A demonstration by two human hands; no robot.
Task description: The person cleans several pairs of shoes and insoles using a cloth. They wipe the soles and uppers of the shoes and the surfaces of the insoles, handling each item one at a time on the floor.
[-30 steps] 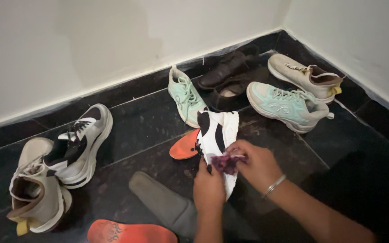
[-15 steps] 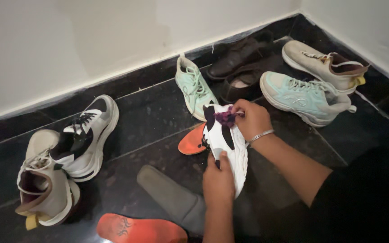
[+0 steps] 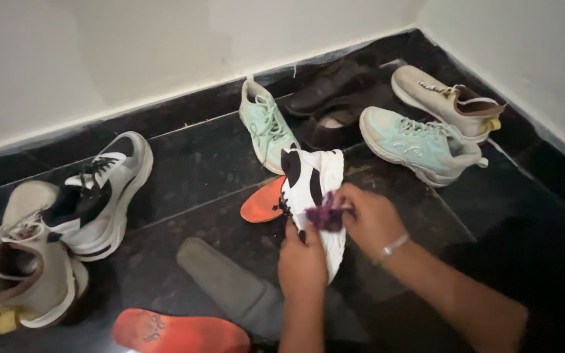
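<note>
A white and black sneaker lies on the dark floor in front of me. My left hand grips its near end. Pinched in my right hand is a small purple cloth, pressed against the shoe's side near its middle. A bracelet circles my right wrist. An orange insole sticks out from under the sneaker on its left side.
Two mint green sneakers, a beige sneaker and dark brown shoes lie near the wall corner. At left are a white, grey and black sneaker and a beige one. A grey insole and an orange insole lie near me.
My right hand with the purple cloth slid from the shoe's middle up to its far end, then back down to the middle. My left hand stayed on the near end.
</note>
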